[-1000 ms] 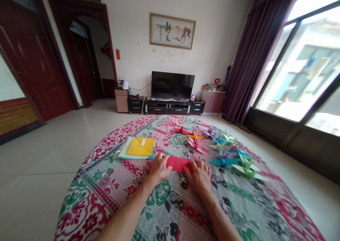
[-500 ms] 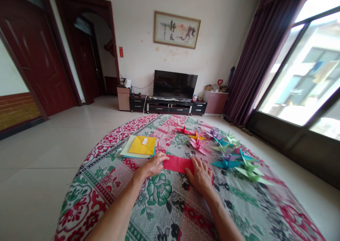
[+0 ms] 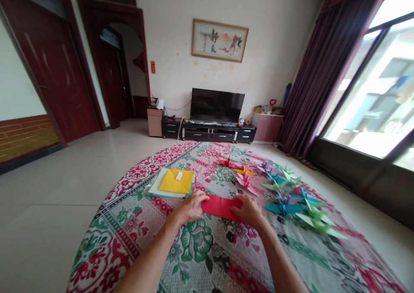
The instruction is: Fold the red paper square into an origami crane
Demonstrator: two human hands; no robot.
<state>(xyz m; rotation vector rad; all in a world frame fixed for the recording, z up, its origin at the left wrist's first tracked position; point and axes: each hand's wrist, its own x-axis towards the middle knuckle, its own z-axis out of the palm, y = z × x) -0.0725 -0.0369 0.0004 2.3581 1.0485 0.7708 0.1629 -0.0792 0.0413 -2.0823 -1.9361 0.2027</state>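
A red strip of folded paper (image 3: 221,207) lies crosswise between my hands, a faint crease near its middle. My left hand (image 3: 193,204) pinches its left end, thumb and fingers together. At the other end my right hand (image 3: 248,210) has its fingers curled round the paper, gripping it. Just beyond my left hand rests a stack of square paper sheets, with a yellow sheet (image 3: 168,185) on top bearing a small white piece of paper (image 3: 179,176). Folded paper cranes stand on the right, among them a pink crane (image 3: 246,183) and a blue crane (image 3: 284,207).
A patterned tablecloth (image 3: 142,250) covers the round table. Green cranes (image 3: 318,219), a red crane (image 3: 228,163) and purple ones stand at the right and far side. Past the table are a television (image 3: 217,106) on a low cabinet and a dark curtain (image 3: 330,69).
My right hand has gone from lying flat with spread fingers to gripping the paper's right end. The view has shifted slightly; the left hand stays at the left end.
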